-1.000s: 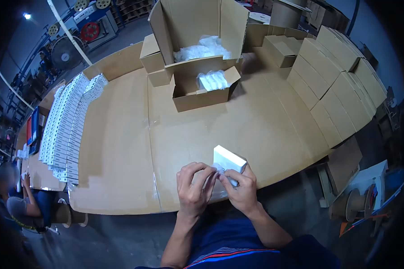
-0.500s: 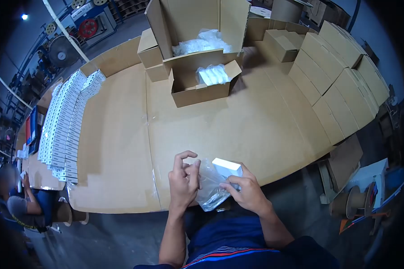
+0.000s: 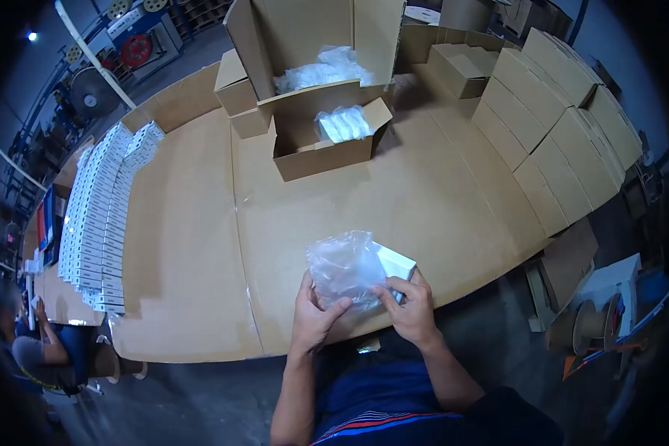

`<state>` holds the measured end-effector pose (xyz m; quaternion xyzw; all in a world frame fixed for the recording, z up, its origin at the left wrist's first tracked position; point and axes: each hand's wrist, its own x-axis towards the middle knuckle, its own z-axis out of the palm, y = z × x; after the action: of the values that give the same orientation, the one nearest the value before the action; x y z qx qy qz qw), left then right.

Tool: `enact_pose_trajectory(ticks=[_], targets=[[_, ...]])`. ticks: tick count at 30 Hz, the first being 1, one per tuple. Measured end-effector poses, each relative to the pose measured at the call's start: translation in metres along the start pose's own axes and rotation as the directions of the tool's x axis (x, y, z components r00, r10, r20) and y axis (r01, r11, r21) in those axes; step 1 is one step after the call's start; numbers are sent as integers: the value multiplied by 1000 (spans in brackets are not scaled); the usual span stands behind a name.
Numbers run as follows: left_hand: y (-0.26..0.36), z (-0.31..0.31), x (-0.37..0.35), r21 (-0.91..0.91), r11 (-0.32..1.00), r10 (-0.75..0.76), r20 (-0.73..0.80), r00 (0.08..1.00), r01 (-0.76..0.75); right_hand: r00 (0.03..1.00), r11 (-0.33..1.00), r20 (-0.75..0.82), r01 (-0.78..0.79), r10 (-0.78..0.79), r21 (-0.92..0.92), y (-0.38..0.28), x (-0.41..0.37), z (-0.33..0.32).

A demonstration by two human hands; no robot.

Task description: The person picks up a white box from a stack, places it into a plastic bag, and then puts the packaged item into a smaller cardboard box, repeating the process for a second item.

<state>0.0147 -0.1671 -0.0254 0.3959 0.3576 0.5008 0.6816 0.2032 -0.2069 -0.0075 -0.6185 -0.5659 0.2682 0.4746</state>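
Observation:
Near the table's front edge, my right hand (image 3: 410,306) grips a small white box (image 3: 394,264) together with the near side of a clear plastic bag (image 3: 342,260). My left hand (image 3: 316,316) holds the bag's left side, thumb on top and fingers behind it. The bag lies partly over the left part of the box, and the box's upper right end sticks out past it. Farther back on the table stands an open cardboard carton (image 3: 323,162) with several bagged white pieces (image 3: 343,125) at its right end.
Stacked small white boxes (image 3: 97,215) line the left side of the table (image 3: 178,253). Behind the carton, a taller open box (image 3: 305,33) holds clear plastic bags (image 3: 323,70). Closed cardboard boxes (image 3: 550,141) are piled at right. Another person (image 3: 44,342) sits at lower left.
The bag has gone from crumpled and low between my hands to spread out and raised. My left hand has turned from curled fingers to holding its side. The white box has tilted.

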Motion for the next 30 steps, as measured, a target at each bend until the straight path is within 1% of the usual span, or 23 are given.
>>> enact_pose_trajectory(ticks=[1,2,4,5,7,10,11,12,13,15,16,19,20,21,23,26,29,30], targets=[[1,5,0,60,998,-26,14,1000,25,1000,1000,-2,6,-6,3,0,0,1],[5,11,-1,130,991,-13,-41,999,18,999,999,-1,38,-38,-3,1,0,3],[4,10,2,219,972,-71,-62,995,83,994,994,0,107,-107,-16,4,0,4],[3,9,2,263,958,-98,-78,992,115,996,996,-1,86,-86,-12,4,0,4],[8,12,1,346,938,27,-68,997,-1,999,999,-3,45,-45,-1,4,-1,2],[9,11,2,460,872,190,-3,982,-168,998,978,41,-48,40,204,21,1,3],[8,10,2,494,842,235,28,972,-218,999,986,55,-13,4,168,23,0,3],[10,11,2,466,864,190,47,981,-190,997,991,69,24,-34,133,18,1,1],[9,11,2,457,873,182,26,983,-174,994,993,85,61,-70,98,15,1,-1],[7,12,0,436,889,165,-17,986,-141,992,989,88,79,-90,125,12,2,0],[7,13,-2,456,876,195,-33,980,-159,991,986,90,87,-100,139,10,2,0],[6,9,-5,496,838,268,-14,963,-226,998,932,17,45,-55,360,-1,15,-16],[7,7,-7,527,820,259,1,966,-221,999,959,49,1,-15,283,-1,21,-29],[7,4,-8,557,802,250,18,968,-217,999,952,29,22,-33,305,15,25,-34],[9,4,-10,598,773,231,45,972,-212,977,835,-200,174,-79,522,-7,43,-34],[13,8,-12,625,753,215,64,975,-207,961,710,-244,264,-133,653,-31,61,-39],[11,13,-13,633,743,215,82,973,-218,962,692,-189,271,-195,669,-45,64,-32],[11,14,-12,639,735,219,90,971,-225,972,728,-147,235,-184,644,-48,63,-29]])
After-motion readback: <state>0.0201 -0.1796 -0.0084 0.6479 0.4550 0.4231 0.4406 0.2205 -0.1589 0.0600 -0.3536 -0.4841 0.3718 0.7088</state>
